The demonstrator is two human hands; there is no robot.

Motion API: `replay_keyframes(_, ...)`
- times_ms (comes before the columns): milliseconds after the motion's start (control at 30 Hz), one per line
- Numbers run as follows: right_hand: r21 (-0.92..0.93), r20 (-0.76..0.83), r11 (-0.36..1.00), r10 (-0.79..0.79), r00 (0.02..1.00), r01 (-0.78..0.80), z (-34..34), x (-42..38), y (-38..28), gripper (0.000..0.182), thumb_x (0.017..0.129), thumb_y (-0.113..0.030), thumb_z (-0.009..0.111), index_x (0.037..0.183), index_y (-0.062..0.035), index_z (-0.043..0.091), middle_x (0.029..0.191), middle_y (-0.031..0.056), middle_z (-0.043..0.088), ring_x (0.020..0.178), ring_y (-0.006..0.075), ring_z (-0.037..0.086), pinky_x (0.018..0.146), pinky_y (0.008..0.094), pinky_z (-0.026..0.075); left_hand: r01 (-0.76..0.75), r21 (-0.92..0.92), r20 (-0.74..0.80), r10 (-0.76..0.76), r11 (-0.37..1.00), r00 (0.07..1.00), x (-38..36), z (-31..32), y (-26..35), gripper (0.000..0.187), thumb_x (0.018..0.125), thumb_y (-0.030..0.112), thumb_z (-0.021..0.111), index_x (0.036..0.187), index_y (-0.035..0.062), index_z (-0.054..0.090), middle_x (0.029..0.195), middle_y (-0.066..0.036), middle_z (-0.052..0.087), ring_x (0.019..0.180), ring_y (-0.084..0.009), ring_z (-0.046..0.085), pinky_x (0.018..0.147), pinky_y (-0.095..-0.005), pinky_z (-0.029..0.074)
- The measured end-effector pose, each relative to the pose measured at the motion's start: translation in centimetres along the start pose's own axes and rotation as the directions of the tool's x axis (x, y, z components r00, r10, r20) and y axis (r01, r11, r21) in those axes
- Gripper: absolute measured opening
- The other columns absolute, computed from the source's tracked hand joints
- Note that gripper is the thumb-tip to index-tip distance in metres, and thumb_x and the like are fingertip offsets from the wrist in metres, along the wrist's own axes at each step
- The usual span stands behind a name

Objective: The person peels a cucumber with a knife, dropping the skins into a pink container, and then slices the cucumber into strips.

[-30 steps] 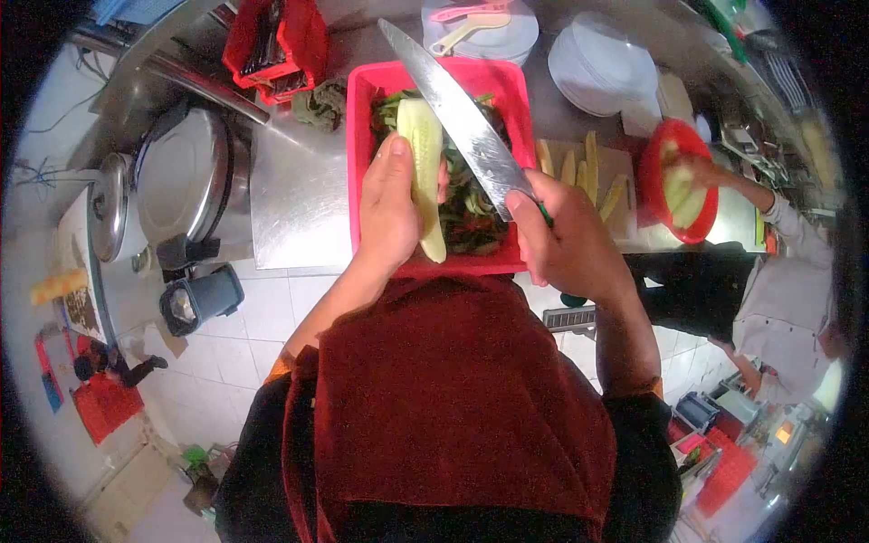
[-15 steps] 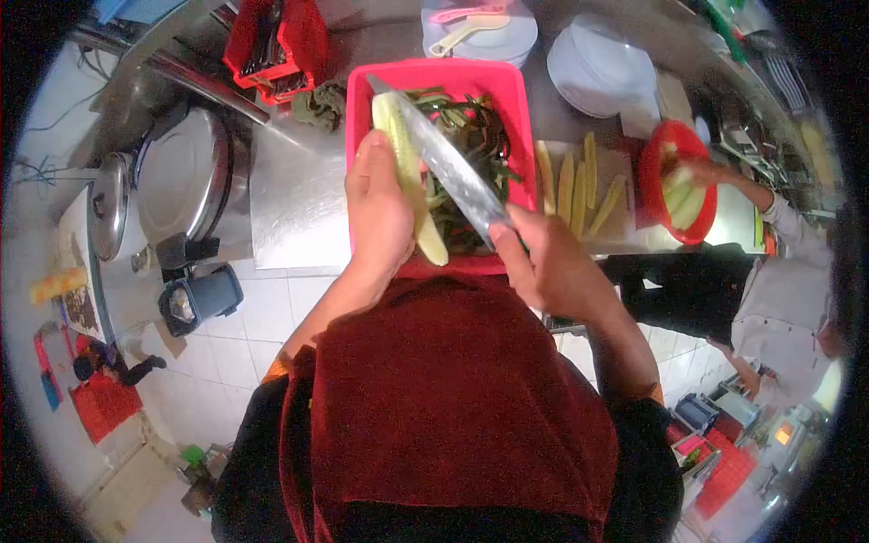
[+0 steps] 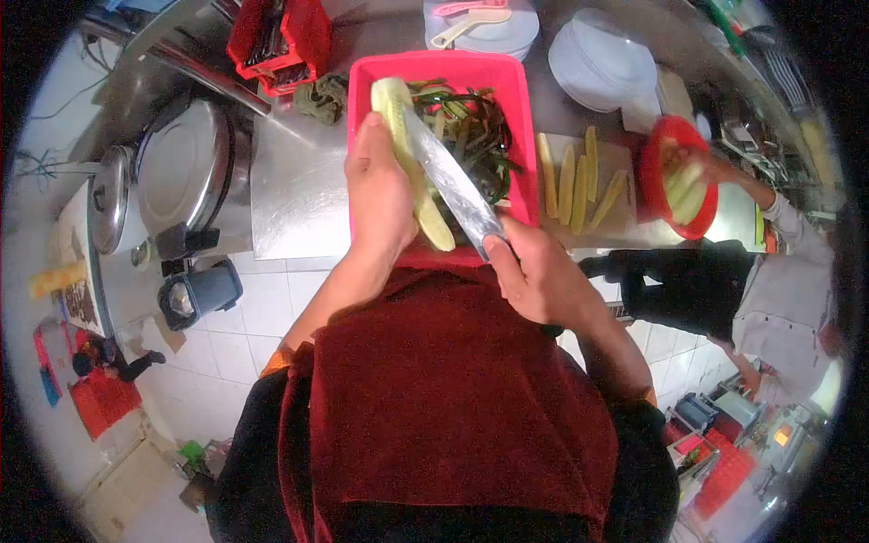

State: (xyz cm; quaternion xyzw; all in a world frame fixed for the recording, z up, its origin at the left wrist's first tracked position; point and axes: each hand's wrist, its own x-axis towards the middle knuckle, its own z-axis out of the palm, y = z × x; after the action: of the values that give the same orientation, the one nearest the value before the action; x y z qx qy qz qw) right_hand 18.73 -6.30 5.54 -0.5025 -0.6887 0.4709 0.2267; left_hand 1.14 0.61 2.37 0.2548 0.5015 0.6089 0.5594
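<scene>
A pale, peeled piece of cucumber (image 3: 410, 167), its cut face showing seeds, is held lengthwise over a pink tub (image 3: 521, 118). The person's left hand (image 3: 381, 195) grasps it from the left, thumb along the near side, with the lower end sticking out below the palm. The right hand (image 3: 540, 276) is closed around the handle of a large knife (image 3: 450, 176), whose blade slants up and left so that its tip end lies against or just over the cucumber; which of these cannot be told. Inside the tub are dark green peelings (image 3: 480, 131). Just right of the tub, several long, pale yellow strips (image 3: 567, 185) lie on a cutting board (image 3: 617, 158). Farther right, a co-worker's blurred hand (image 3: 711, 169) reaches into a red basin (image 3: 648, 181) with pale green pieces (image 3: 688, 195). Beyond the board stands a stack of white plates (image 3: 602, 63). Left of the tub, a crumpled dark cloth (image 3: 321, 98) rests on the metal counter (image 3: 299, 181), near a red basket (image 3: 308, 41). A maroon apron (image 3: 462, 389) covers the person's front.
</scene>
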Motion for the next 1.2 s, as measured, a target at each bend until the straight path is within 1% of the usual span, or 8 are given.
replay_keyframes(267,0.026,-0.010,0.997,0.075,0.997,-0.074,0.6,-0.9,0.5,0.019,0.097,-0.016,0.049,0.094,0.0024,0.052,0.078,0.0268,0.057,0.076,0.0459,0.058,0.066,0.0467,0.044,-0.040,-0.176,-0.061,0.029,0.984,0.998,0.2,1.6,-1.2,0.034,0.106,0.029,0.036,0.108,0.0034,0.058,0.084,-0.002,0.059,0.066,-0.0111,0.053,0.058,-0.0266,0.043)
replay_keyframes(300,0.021,-0.010,0.997,0.075,0.997,-0.074,0.4,-0.8,0.7,0.019,0.097,-0.016,0.049,0.094,0.0024,0.052,0.078,0.0268,0.057,0.076,0.0459,0.058,0.066,0.0467,0.044,0.059,-0.057,-0.021,-0.060,0.997,0.998,-0.1,1.2,-0.9,0.038,0.106,0.032,0.033,0.105,0.0027,0.057,0.079,-0.003,0.059,0.061,-0.0128,0.053,0.055,-0.0279,0.043)
replay_keyframes(367,0.103,-0.047,0.992,0.081,0.996,-0.076,-0.2,-0.5,0.8,0.019,0.100,-0.016,0.045,0.089,-0.0016,0.051,0.056,0.0044,0.050,0.048,0.0123,0.051,0.047,0.0309,0.040,0.065,0.024,0.098,-0.067,0.998,0.993,-0.3,-0.1,-1.8,0.039,0.106,0.034,0.032,0.102,0.0034,0.056,0.074,-0.004,0.058,0.058,-0.0130,0.052,0.054,-0.0282,0.043)
replay_keyframes(500,0.103,-0.001,0.986,0.135,0.991,-0.134,-0.8,-0.8,-0.5,0.022,0.100,-0.018,0.044,0.087,-0.0020,0.050,0.054,0.0028,0.049,0.047,0.0110,0.050,0.045,0.0291,0.039,-0.068,0.253,0.204,0.016,0.965,0.979,-0.9,-0.2,-1.4,0.041,0.106,0.034,0.029,0.092,0.0048,0.053,0.066,-0.004,0.054,0.054,-0.0119,0.050,0.052,-0.0276,0.042)
replay_keyframes(700,0.034,0.015,0.991,0.126,0.992,-0.126,0.6,-1.4,0.7,0.019,0.100,-0.015,0.043,0.088,-0.0015,0.050,0.054,0.0039,0.049,0.048,0.0132,0.052,0.047,0.0319,0.041,-0.249,0.365,0.139,0.211,0.897,0.967,-1.0,0.1,-1.9,0.039,0.107,0.031,0.029,0.095,0.0037,0.054,0.067,-0.001,0.051,0.056,-0.0093,0.049,0.052,-0.0259,0.041)
replay_keyframes(767,0.033,-0.043,0.999,0.044,0.998,-0.043,1.5,-1.4,0.7,0.016,0.096,-0.013,0.049,0.092,0.0019,0.051,0.074,0.0274,0.057,0.072,0.0480,0.058,0.064,0.0504,0.043,-0.303,0.368,0.106,0.284,0.879,0.953,-1.0,0.3,-1.7,0.038,0.107,0.030,0.029,0.096,0.0036,0.054,0.067,0.000,0.050,0.056,-0.0088,0.048,0.052,-0.0255,0.040)
replay_keyframes(1033,-0.045,-0.083,0.999,-0.022,0.996,0.018,2.3,-2.2,1.1,0.014,0.096,-0.012,0.050,0.093,0.0018,0.051,0.074,0.0279,0.056,0.075,0.0496,0.057,0.065,0.0520,0.043,-0.235,0.272,0.060,0.228,0.933,0.972,0.2,-0.1,-1.3,0.044,0.106,0.034,0.032,0.112,-0.0020,0.058,0.094,-0.006,0.058,0.085,-0.0130,0.051,0.078,-0.0288,0.042)
replay_keyframes(1200,-0.007,-0.046,1.000,0.012,0.999,-0.012,1.9,-2.3,0.7,0.015,0.096,-0.012,0.049,0.095,0.0025,0.051,0.076,0.0284,0.057,0.077,0.0500,0.057,0.066,0.0532,0.043,-0.305,0.341,0.045,0.308,0.889,0.950,0.3,0.1,-1.7,0.041,0.106,0.030,0.031,0.110,-0.0003,0.059,0.094,-0.005,0.057,0.084,-0.0127,0.050,0.078,-0.0283,0.041)
